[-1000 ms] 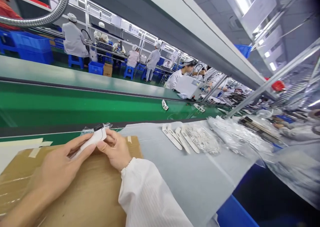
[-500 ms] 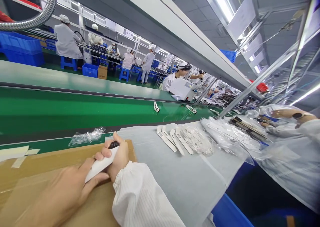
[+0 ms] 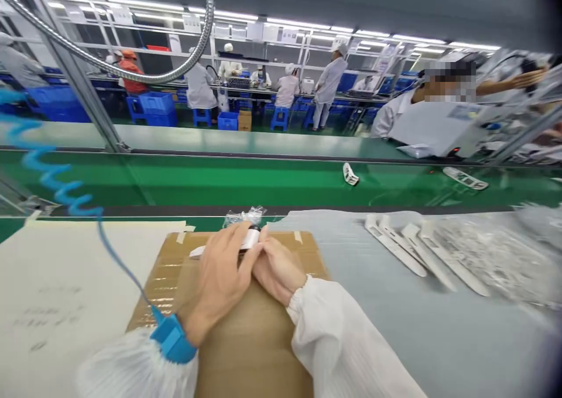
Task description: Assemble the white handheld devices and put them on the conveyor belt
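Observation:
A white plastic part with a black end (image 3: 250, 239) is held between my two hands, low over the brown cardboard (image 3: 263, 339). My left hand (image 3: 223, 266) lies over the part with fingers wrapped on it, and a pale tip sticks out at its left side. At the black end, my right hand (image 3: 277, 263) closes on the part with thumb and fingers. A blue strap (image 3: 173, 338) with a coiled cord circles my left wrist. Just beyond my hands lies a crumpled clear plastic wrapper (image 3: 246, 215).
Several white angled plastic parts (image 3: 395, 249) lie on the grey sheet (image 3: 373, 322) at right, beside a clear bag of small pieces (image 3: 496, 257). Beyond runs a green conveyor belt (image 3: 241, 181) carrying white frames (image 3: 350, 174). A metal hose (image 3: 144, 77) hangs overhead. A co-worker (image 3: 395, 114) is across the line.
My view has swung left and levelled out. The white part has turned flatter, my left hand now covers more of it, and the wrist strap has come into view.

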A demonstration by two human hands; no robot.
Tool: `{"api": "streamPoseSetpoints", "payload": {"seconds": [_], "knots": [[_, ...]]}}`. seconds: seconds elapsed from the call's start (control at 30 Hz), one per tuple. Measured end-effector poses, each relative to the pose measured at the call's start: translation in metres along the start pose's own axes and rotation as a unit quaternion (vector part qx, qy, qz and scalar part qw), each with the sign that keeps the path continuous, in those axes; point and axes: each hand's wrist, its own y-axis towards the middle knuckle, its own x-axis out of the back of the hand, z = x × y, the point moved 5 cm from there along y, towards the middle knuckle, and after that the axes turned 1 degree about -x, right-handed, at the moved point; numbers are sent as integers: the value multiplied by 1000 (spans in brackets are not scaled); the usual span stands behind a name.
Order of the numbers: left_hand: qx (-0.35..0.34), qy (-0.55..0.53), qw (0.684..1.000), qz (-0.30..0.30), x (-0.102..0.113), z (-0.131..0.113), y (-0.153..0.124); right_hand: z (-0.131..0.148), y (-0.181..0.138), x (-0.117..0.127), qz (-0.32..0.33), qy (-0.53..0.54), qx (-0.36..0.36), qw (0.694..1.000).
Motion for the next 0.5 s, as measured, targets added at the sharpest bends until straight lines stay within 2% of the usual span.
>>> {"api": "streamPoseSetpoints", "payload": {"seconds": [0.1,0.2,0.33,0.43,0.5], "knots": [[-8,-23,1000,-16,0,-4,-1,2,-1,1,-16,-7,-3,1000],[-20,-43,999,-2,-1,-2,2,5,-1,2,-14,-20,-15,1000],[-16,-56,995,81,-2,11,3,12,0,7,-10,-11,-31,999],[52,-36,985,162,-2,22,0,20,2,14,-20,30,-29,999],[89,-46,976,194,0,26,-1,24,4,22,-56,45,-18,997]]}}
